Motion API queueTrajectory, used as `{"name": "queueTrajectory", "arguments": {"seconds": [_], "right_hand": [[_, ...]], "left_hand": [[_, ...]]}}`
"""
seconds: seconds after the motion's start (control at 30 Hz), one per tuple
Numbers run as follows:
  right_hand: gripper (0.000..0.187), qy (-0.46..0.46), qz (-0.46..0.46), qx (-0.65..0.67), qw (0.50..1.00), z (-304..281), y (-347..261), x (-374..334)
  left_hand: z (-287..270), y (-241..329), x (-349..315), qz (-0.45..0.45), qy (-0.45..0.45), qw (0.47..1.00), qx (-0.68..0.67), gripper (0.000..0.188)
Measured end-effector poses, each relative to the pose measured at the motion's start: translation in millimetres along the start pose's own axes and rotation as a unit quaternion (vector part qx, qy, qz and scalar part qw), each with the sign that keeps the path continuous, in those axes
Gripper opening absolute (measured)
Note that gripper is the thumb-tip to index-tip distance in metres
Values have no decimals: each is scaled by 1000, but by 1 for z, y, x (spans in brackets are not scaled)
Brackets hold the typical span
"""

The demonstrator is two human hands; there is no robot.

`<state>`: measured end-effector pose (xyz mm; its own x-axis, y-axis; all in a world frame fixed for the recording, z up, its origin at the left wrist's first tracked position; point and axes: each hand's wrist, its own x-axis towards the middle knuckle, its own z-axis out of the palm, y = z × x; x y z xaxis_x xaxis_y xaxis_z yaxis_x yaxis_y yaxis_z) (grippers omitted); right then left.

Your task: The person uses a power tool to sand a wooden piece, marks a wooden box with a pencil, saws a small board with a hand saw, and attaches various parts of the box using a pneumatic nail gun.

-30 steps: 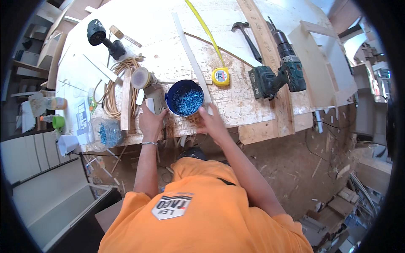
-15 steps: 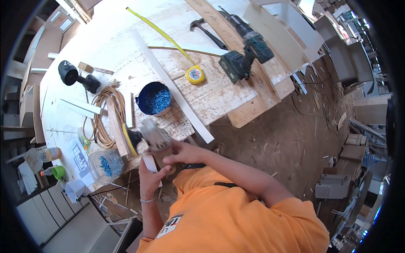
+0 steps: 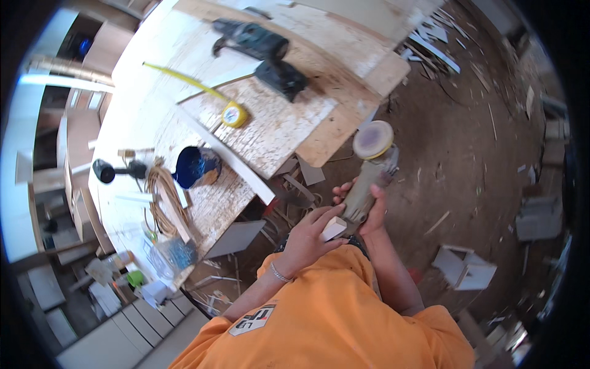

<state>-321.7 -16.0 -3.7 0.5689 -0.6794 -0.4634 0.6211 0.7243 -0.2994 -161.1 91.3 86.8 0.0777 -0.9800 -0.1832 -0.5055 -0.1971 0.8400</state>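
sander casing (image 3: pixel 358 204) is dull, dusty-looking; its round pad (image 3: pixel 373 139) is matt | bench (image 3: pixel 270 132) is wood, its white coat scuffed rough | pot (image 3: pixel 186 167) looks smooth blue plastic, faintly glossy | drill (image 3: pixel 258 42) is dark matt plastic | tape measure (image 3: pixel 234 115) has a smooth yellow plastic case | board (image 3: pixel 334 134) is bare wood | bracelet (image 3: pixel 280 272) shines like metal | shirt (image 3: pixel 344 307) is matt orange cloth

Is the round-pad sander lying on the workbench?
No, the right hand grips the round-pad sander beyond the edge of the workbench, above the floor.
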Motion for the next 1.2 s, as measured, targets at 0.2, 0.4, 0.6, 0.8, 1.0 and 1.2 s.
{"name": "queueTrajectory", "arguments": {"seconds": [0.2,0.4,0.6,0.8,1.0,1.2], "right_hand": [[52,19,-136,147,980,-20,-51,-29],[47,145,-236,159,948,-15,-48,-38],[48,276,-257,102,920,-2,-3,-32],[49,337,-276,38,899,1,28,-37],[55,349,-146,-87,922,-29,44,-74],[57,339,-132,-119,924,-9,78,-72]], "left_hand": [[19,18,49,58,-148,986,-55,58],[9,38,75,-123,-219,962,-106,61],[-12,18,56,-47,-178,982,-42,50],[-58,-4,60,80,-317,944,36,58],[-91,-79,205,215,-182,932,229,40],[-76,-136,257,376,-165,875,255,55]]}}
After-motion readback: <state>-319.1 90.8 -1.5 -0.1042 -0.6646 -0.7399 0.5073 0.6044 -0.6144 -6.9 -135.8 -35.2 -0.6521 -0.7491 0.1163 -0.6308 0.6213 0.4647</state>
